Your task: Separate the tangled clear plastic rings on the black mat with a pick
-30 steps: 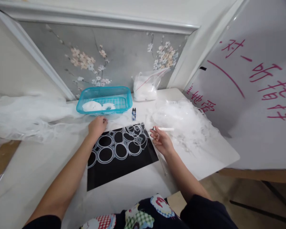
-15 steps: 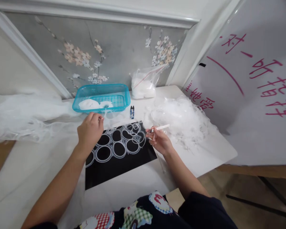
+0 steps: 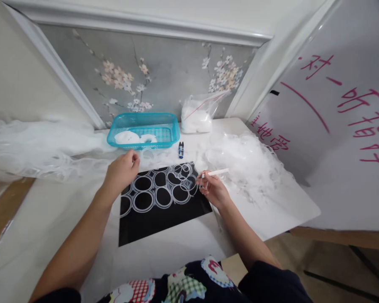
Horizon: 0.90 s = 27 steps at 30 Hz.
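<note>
My left hand is closed, thumb and fingers pressed together, just in front of the blue basket. Whatever it pinches, if anything, cannot be made out. In my right hand a slim white stick lies between the fingers, pointing right. Thin clear strands show near those fingertips. Between my hands is a black sheet bearing rows of translucent white ring mesh. A few loose rings overlap at its upper right corner, close to my right fingertips.
Behind the sheet stand a blue basket with white pieces inside and a plastic bag of white material. Small blue snips lie before them. Piles of white mesh flank the sheet, right and left. A whiteboard borders the right.
The view has shifted slightly, so the scene sits further right in the picture. My left hand has edged left relative to the basket. The right hand keeps its hold on the white stick.
</note>
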### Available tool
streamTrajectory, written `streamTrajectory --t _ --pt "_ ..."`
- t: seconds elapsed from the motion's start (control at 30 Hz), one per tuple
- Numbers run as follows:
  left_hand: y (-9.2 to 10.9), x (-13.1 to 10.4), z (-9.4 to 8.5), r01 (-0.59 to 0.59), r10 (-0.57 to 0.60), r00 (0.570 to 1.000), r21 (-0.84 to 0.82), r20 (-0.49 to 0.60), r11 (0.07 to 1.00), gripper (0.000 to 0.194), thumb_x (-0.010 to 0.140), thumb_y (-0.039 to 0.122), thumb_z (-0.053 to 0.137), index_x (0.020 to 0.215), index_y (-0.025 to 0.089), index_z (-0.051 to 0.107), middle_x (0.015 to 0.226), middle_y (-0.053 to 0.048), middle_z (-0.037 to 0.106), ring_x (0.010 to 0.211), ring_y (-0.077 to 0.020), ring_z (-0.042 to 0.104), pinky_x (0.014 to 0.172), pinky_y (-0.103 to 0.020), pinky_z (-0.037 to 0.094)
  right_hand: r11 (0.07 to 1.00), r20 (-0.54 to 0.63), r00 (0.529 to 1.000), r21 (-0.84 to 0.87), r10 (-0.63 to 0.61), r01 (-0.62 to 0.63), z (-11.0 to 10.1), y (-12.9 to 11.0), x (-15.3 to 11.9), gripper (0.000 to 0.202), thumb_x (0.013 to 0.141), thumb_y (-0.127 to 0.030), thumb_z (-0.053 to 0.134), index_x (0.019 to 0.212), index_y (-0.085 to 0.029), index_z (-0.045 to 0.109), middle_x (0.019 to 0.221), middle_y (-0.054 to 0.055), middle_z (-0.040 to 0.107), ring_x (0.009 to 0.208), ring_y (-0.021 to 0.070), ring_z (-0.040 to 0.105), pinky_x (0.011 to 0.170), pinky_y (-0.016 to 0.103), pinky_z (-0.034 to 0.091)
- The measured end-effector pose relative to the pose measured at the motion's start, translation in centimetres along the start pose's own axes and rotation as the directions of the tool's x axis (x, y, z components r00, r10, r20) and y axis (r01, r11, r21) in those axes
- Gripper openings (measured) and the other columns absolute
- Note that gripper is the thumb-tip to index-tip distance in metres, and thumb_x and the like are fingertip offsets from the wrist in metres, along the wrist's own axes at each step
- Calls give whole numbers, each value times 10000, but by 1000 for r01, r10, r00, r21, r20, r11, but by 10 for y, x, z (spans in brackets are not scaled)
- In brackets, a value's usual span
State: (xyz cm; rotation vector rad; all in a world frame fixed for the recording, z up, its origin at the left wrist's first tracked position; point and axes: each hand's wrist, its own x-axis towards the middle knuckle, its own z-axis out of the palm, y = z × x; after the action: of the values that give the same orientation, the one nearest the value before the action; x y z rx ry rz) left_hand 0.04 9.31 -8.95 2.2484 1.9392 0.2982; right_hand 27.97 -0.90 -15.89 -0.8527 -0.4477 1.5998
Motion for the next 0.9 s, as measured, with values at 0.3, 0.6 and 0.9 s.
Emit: streamTrajectory --t 0.3,0.6,0.9 --pt "-18 10 17 75 -59 941 -37 332 996 604 852 520 485 1352 181 480 680 -46 715 844 -308 685 672 -331 416 997 -37 999 -70 7 -10 -1 1 1 289 629 -380 850 764 -196 673 683 8 678 621 120 633 362 147 272" --pt "-19 12 21 103 -84 912 -25 402 994 278 800 409 549 973 250 697 453 5 618 602 -261 664 618 -303 411 998 -75 997 -56 27 -31 -5 2 5 272 628 -352 848 775 -191 687 607 0 652 581 121 618 365 155 249" --pt "-24 37 44 150 -107 984 -329 145 932 381 791 531 572 956 222 722 903 -82 743 880 -273 681 750 -317 490 996 -90 995 -84 30 -38 -7 6 9 291 630 -371 844 792 -189 685 624 10 657 580 132 612 358 168 242"
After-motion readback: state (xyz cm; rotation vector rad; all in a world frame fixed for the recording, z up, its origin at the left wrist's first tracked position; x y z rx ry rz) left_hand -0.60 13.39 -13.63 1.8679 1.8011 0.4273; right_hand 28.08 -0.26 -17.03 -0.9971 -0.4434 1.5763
